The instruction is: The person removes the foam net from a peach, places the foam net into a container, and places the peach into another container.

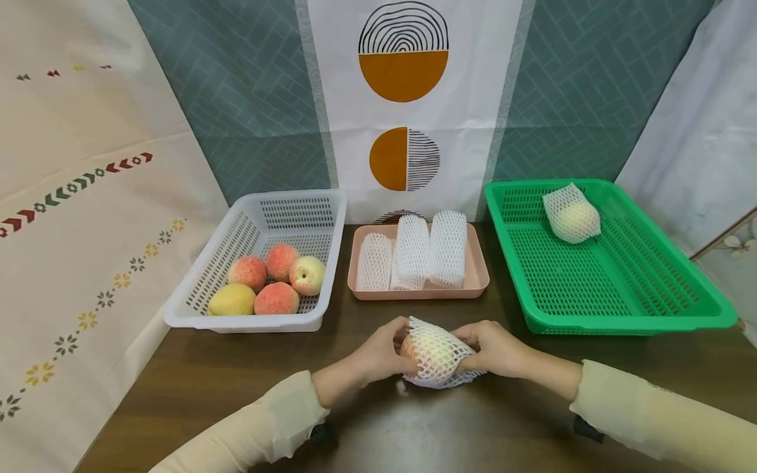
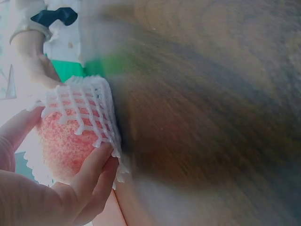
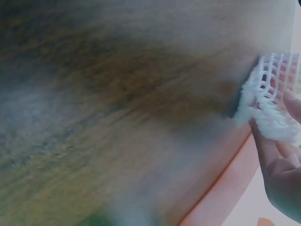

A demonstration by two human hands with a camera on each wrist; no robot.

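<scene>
A peach [image 2: 68, 146] sits inside a white foam net sleeve [image 1: 436, 355] at the front middle of the table. Its reddish end pokes out on the left, where my left hand [image 1: 381, 351] grips the fruit and the edge of the net between thumb and fingers. In the left wrist view those fingers [image 2: 96, 165] pinch the net's rim against the peach. On the other side my right hand [image 1: 493, 349] holds the gathered far end of the sleeve, thumb and fingers around it; the right wrist view shows the bunched net [image 3: 270, 113] there.
Several peaches and a yellow fruit [image 1: 232, 300] lie in a white basket [image 1: 248, 320] at left. A pink tray [image 1: 420, 295] holds more foam net sleeves [image 1: 447, 249] behind my hands. At right, a green basket [image 1: 621, 323] contains one net-wrapped fruit [image 1: 572, 215].
</scene>
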